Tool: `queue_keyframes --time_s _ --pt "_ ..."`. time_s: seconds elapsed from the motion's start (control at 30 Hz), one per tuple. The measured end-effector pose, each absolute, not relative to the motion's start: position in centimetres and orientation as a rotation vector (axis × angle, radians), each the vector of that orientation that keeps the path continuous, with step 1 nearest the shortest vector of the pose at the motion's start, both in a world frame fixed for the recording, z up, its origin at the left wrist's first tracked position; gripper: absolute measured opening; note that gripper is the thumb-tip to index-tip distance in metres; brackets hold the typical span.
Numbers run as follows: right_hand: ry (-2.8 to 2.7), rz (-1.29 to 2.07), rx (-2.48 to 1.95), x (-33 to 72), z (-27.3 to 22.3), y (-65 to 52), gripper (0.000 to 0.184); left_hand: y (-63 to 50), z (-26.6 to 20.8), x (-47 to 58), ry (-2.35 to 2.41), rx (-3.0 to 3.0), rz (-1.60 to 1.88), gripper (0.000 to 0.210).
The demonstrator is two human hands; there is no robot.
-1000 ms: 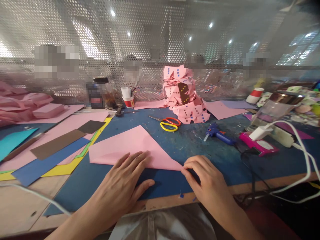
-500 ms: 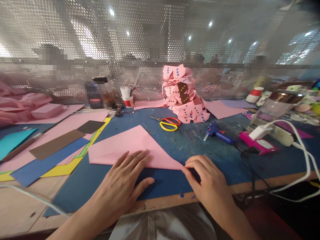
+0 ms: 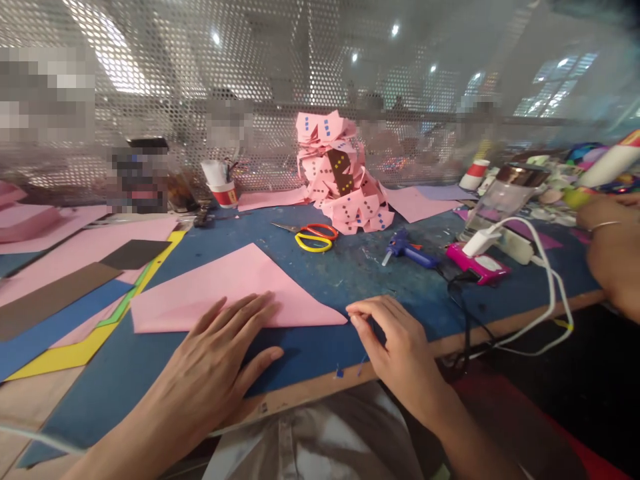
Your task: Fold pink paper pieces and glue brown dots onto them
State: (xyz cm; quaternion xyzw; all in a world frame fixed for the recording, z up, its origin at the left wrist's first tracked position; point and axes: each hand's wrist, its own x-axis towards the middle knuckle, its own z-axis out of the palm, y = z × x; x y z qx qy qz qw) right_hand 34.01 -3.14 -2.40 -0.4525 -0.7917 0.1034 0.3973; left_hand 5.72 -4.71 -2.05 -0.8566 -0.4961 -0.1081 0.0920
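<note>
A folded sheet of pink paper (image 3: 220,280) lies on the blue work surface, its straight folded edge towards me. My left hand (image 3: 225,340) is spread flat, fingers resting on that sheet and thumb stretched out on the blue surface. At the paper's pointed right tip is my right hand (image 3: 390,340). Its thumb and forefinger are pinched together just beside the tip, with no paper visible between them. Beyond the sheet rest scissors (image 3: 315,237) with one red and one yellow handle.
A pink paper construction (image 3: 340,173) stands at the back. To its right are a blue glue gun (image 3: 410,250), a magenta power strip (image 3: 477,263) with white cables, and a clear jar (image 3: 500,197). Coloured sheets (image 3: 60,300) lie left. Another person's arm (image 3: 617,260) reaches in at right.
The view has swung rightward, and another person's arm has come in at the right. My right fingertips have come off the paper's tip. My left hand stays flat on the sheet.
</note>
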Motion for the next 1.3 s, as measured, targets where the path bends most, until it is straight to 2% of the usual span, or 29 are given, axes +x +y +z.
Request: queue_keyframes --time_s 0.53,1.0,1.3 --pt "-2.086 0.263 -1.045 34.0 -2.8 -2.6 0.009 -5.0 -1.2 6.2 -1.539 -2.54 -0.273 0.057" --pt "-2.11 0.225 -1.053 34.0 -3.2 -2.5 0.015 -4.4 -0.9 6.2 -1.588 -2.537 -0.281 0.06" --pt "-2.119 0.224 -1.053 33.8 -3.1 -2.5 0.008 -4.3 -1.1 6.3 -1.565 -2.53 -0.262 0.054"
